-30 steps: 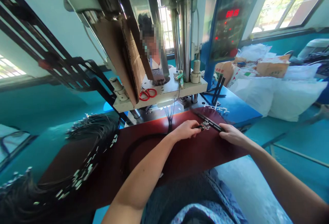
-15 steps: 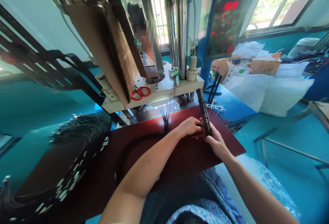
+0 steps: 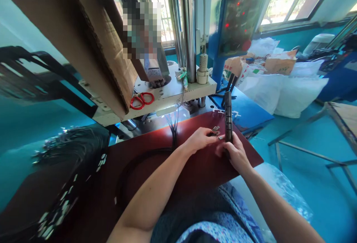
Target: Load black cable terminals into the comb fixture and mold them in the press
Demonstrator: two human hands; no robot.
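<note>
My left hand (image 3: 199, 139) is closed on a small bunch of metal-ended cable connectors (image 3: 215, 130), whose silvery tips poke out past the fingertips. My right hand (image 3: 236, 150) grips the lower end of a dark slotted bar (image 3: 228, 114), which stands nearly upright. A narrow gap separates the connectors from the bar. Some right-hand fingers are blurred beside the bar. Black cables (image 3: 134, 163) curve across the dark red board (image 3: 195, 172) left of my forearm, and a spray of thin wires (image 3: 174, 129) rises near the machine.
A press machine with a pale plate (image 3: 178, 92) stands ahead, with red-handled scissors (image 3: 142, 100) and cardboard (image 3: 106, 46) on it. Many bundled black cables (image 3: 78, 157) lie at left. A blue surface (image 3: 251, 111) and white sacks (image 3: 295, 90) are at right. A person stands behind the press.
The slotted bar has swung more upright and away from the connectors, which now show more clearly in my left hand. My view has shifted, and the red display shows different digits.
</note>
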